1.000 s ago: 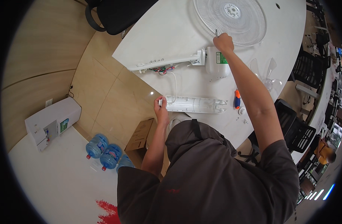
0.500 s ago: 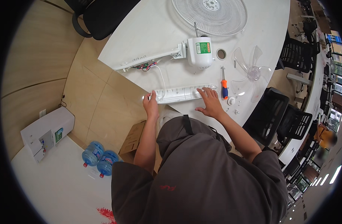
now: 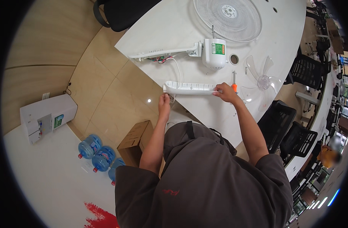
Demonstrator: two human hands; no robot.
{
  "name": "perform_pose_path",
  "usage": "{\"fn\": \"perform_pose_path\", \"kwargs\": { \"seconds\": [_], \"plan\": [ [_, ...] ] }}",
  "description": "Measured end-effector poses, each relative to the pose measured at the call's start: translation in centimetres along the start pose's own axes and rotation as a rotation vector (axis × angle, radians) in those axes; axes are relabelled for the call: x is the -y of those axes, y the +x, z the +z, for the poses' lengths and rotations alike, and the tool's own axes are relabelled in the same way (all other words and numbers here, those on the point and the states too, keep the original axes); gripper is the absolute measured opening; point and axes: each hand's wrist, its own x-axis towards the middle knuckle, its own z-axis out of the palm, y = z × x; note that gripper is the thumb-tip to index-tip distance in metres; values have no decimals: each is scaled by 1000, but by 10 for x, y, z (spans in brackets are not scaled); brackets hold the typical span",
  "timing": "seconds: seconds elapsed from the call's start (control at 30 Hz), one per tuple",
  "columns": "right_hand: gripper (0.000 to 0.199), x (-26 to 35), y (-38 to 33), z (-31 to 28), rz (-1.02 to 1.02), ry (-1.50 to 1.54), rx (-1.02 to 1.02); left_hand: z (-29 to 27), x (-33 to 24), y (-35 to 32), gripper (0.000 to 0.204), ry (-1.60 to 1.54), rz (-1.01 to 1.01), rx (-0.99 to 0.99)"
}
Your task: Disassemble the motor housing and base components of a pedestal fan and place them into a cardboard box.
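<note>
Two ends, each with a grip at it: the long white cover [image 3: 193,91] sits tilted at the near edge of the white bench [image 3: 215,110], its ribbed inside facing away from the body. The right grip [image 3: 225,92] clasps the right end, hiding its tip. The left grip [image 3: 164,103] has its fingers bunched below the left end — whether they pinch the cover or only touch it, I cannot tell. A white cord [image 3: 178,69] runs into the cover; its fastening is out of sight.

The right grip also covers most of the orange screwdriver handle [image 3: 234,88]. The round fan grille [image 3: 238,24] is cut off by the upper edge, as is a black chair [image 3: 124,17]. Between cover and grille stand the white motor housing [image 3: 214,57] and its attached post [image 3: 168,51], with tangled wires [image 3: 160,59] beneath. Clear fan blades [image 3: 267,70] lie to the right — their outlines faint against the bench. A cardboard box [image 3: 136,136] is partly hidden by the left forearm.
</note>
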Motion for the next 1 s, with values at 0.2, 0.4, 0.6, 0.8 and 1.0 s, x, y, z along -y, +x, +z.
{"fn": "perform_pose_path", "kwargs": {
  "seconds": [0.2, 0.4, 0.6, 0.8, 1.0],
  "plan": [
    [28, 12, -2, 6, -108, -30, -92, 7, 33, -15, 26, 65, 108, 174],
    [31, 31, -10, 11, -125, -154, -347, 7, 35, -6, 14, 32, 26, 229],
    [34, 57, -23, 19, -66, -240, -474, 8, 43, -5, 12, -96, 52, 178],
    [45, 42, -52, 32, -17, -227, -787, 20, 45, -12, 14, -82, 36, 47],
    [44, -13, -115, 39, 190, 24, -794, 35, 49, -33, 21, 39, 229, -219]
  ]
}}
